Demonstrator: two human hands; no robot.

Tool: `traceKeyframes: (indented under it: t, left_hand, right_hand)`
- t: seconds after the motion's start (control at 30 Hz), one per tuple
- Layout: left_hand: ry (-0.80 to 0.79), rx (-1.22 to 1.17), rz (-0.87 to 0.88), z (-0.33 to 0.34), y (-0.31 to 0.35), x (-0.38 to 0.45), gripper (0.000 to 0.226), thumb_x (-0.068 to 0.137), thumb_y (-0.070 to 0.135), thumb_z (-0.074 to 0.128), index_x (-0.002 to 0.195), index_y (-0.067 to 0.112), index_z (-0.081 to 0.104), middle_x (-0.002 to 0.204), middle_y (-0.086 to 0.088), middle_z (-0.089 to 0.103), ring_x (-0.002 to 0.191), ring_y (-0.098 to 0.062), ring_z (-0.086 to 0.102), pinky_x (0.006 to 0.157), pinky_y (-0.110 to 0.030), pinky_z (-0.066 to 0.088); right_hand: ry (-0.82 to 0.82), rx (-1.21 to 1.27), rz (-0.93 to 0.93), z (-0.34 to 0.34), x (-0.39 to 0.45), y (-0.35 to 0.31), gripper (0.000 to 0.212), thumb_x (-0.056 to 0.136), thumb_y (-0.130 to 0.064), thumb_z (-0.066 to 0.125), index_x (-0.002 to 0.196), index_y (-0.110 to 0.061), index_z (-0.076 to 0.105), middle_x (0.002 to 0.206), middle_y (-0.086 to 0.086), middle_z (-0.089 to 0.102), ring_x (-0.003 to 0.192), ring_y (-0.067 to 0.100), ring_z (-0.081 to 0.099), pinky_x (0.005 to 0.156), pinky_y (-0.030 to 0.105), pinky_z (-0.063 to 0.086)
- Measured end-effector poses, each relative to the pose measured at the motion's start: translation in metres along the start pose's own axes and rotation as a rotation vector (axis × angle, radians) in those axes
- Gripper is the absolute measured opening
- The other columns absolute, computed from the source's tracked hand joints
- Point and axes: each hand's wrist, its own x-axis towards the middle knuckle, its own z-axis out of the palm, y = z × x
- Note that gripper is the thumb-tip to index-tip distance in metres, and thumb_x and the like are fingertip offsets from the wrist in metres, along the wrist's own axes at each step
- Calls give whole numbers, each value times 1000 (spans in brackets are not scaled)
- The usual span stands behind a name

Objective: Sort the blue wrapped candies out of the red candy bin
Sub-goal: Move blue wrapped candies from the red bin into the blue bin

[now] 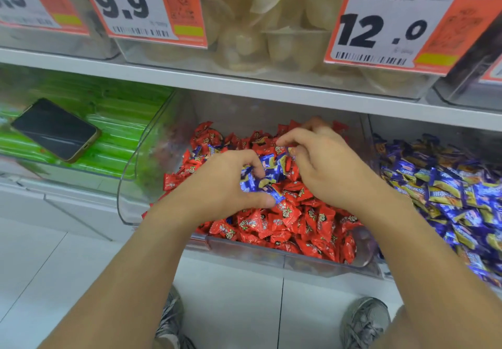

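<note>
Both hands are deep in the clear plastic bin (pixel 271 253) of red wrapped candies (pixel 285 213). The left hand (pixel 225 183) has its fingers curled round a clump of blue wrapped candies (pixel 267 177) sitting mid-pile, and the right hand (pixel 323 164) is pinching at another wrapper near the same clump, though I can't tell if that one's blue or red.

Biggest risk imo: that left handful looks overstuffed, so a blue one could slip back into the reds on the lift, or a red gets scooped along.

Neighbouring bin of blue and yellow wrapped candies (pixel 448 185) is just to the right, with the clear divider wall in between. A dark smartphone (pixel 55 128) lies on the green packets (pixel 119 115) to the left, well clear of the work.
</note>
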Motion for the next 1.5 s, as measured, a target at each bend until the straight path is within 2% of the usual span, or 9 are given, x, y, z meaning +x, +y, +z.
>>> traceKeyframes:
  t: [0.2, 0.5, 0.63, 0.73, 0.87, 1.0, 1.1, 1.33, 1.5]
  left_hand:
    - [-50, 80, -3, 11, 5, 7, 41, 73, 38, 81, 110, 29, 64, 97, 2, 64, 88, -15, 58, 74, -29, 47]
    - [111, 82, -2, -10, -7, -2, 7, 86, 27, 69, 87, 33, 65, 71, 1, 64, 44, -9, 46, 46, -19, 37]
    - [149, 77, -33, -10, -7, -4, 4, 87, 31, 68, 89, 34, 66, 79, 8, 66, 49, -6, 53, 53, -18, 41]
    - [151, 37, -39, -5, -4, -6, 4, 88, 37, 66, 89, 34, 66, 87, 16, 68, 55, -5, 57, 54, -13, 42]
    - [244, -229, -29, 0, 11, -2, 7, 90, 33, 63, 87, 30, 69, 77, 15, 69, 57, 2, 57, 53, -12, 40]
    - [244, -559, -8, 13, 42, -1, 16, 99, 26, 53, 98, 20, 67, 69, -1, 68, 48, -12, 48, 47, -20, 40]
    - [230, -565, 159, 33, 73, -1, 16, 101, 23, 49, 101, 22, 64, 66, -2, 62, 54, -10, 52, 53, -21, 42]
    - [403, -334, 450, 98, 150, 33, 20, 88, 14, 67, 107, 19, 67, 104, 1, 58, 96, -2, 55, 89, -13, 41]
    - [128, -70, 557, 124, 172, 50, 55, 83, 25, 71, 135, 23, 53, 136, -5, 45, 128, -18, 39, 113, -34, 29]
  right_hand:
    - [-264, -146, 121, 16, 13, -5, 41, 90, -54, 60, 121, -28, 63, 112, 8, 45, 99, 30, 57, 90, 40, 48]
    - [-167, -110, 4, 20, 14, -1, 15, 95, -28, 62, 109, -26, 67, 106, 5, 50, 104, 27, 53, 90, 40, 45]
    - [-60, -1, 20, 15, 9, 2, 11, 96, -22, 59, 102, -26, 67, 100, 1, 59, 100, 20, 53, 82, 33, 42]
    - [80, 94, 49, -1, -1, 7, 12, 95, -22, 61, 92, -31, 67, 76, -14, 59, 73, 4, 52, 66, 27, 34]
    - [93, 323, 145, -19, -19, 13, 5, 94, -28, 62, 91, -28, 65, 56, -5, 57, 44, 5, 42, 51, 21, 34]
    - [84, 622, 244, -36, -42, 16, 17, 96, -24, 57, 81, -20, 62, 58, 1, 54, 50, 15, 46, 51, 26, 35]
    - [106, 769, 304, -56, -69, 28, 24, 98, -25, 56, 76, -19, 62, 55, 5, 50, 52, 18, 42, 48, 26, 36]
    - [334, 693, 523, -99, -106, 105, 15, 96, -22, 60, 89, -14, 70, 59, 11, 47, 55, 19, 38, 44, 22, 31]
    - [510, 886, 528, -105, -113, 122, 25, 105, -22, 46, 85, -18, 61, 82, 5, 60, 67, 20, 56, 62, 35, 46]
